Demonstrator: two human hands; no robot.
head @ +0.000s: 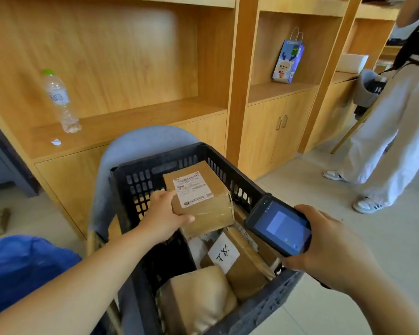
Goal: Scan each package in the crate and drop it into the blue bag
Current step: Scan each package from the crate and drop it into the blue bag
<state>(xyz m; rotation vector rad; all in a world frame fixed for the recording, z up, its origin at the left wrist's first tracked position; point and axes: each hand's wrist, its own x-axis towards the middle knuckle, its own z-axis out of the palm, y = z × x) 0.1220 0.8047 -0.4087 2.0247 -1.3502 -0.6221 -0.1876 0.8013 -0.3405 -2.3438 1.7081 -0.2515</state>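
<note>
Head view: left hand (163,213) gripping labelled cardboard parcel (200,197) over black crate (271,303); right hand (324,245) clasping handheld scanner (279,226), best levelling label toward scanner window.

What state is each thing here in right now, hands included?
Left hand: grips the labelled box, label up, over the crate.
Right hand: holds the scanner, screen lit.
Crate: holds more packages.
Blue bag: mouth unseen.
Water bottle: upright, capped.
Cabinet doors: shut.
Gift bag: upright.
</note>
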